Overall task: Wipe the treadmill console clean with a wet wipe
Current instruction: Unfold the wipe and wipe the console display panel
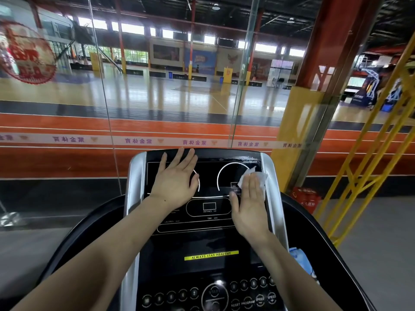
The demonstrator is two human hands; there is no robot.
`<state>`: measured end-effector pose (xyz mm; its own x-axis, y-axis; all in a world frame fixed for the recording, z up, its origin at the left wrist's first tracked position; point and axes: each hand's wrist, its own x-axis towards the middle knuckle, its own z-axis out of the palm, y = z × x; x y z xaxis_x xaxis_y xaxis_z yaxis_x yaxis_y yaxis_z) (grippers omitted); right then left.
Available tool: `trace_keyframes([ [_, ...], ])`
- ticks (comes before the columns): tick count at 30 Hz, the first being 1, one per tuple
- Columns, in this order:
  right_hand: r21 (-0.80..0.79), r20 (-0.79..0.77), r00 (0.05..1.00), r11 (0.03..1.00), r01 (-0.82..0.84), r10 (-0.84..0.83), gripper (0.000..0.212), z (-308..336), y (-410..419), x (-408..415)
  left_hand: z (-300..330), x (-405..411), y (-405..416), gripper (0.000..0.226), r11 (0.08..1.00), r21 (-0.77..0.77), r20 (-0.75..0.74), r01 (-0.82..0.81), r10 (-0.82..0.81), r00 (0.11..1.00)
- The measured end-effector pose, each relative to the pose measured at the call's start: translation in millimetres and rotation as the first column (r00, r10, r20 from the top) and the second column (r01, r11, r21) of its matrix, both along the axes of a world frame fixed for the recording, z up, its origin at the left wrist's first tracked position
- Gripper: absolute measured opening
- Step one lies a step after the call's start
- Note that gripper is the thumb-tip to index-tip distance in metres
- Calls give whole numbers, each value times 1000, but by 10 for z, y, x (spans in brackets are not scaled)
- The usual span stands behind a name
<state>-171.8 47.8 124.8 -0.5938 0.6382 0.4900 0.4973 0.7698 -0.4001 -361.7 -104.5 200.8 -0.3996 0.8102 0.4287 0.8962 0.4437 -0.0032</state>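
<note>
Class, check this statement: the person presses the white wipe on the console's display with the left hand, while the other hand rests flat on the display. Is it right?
Not quite. The head view shows the right hand pressing the wipe on the console display, at its right side. The left hand is the one resting flat on the display, holding nothing.

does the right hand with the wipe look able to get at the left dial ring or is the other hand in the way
Probably not yet: the left hand lies flat over most of that ring, so the right hand and wipe would meet it first.
</note>
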Motion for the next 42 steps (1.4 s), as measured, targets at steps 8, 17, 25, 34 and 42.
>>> trace_keyframes([
  [8,46,71,992,993,-108,104,85,262,-76,-333,-5,2,11,76,1000,10,-9,-7,7,1000],
  [17,68,74,997,998,12,-17,83,170,263,-17,-54,-81,-40,78,1000,6,-23,17,-17,1000],
  [25,108,173,961,966,-237,216,70,206,-128,-309,5,-109,-84,75,998,-20,-9,55,-56,998],
  [34,56,132,981,987,-148,140,75,169,-294,-413,-226,-207,-544,68,999,42,-83,-15,18,996],
  [42,127,106,990,986,-110,97,74,120,31,-97,-244,-197,-522,68,999,41,-85,-1,4,996],
])
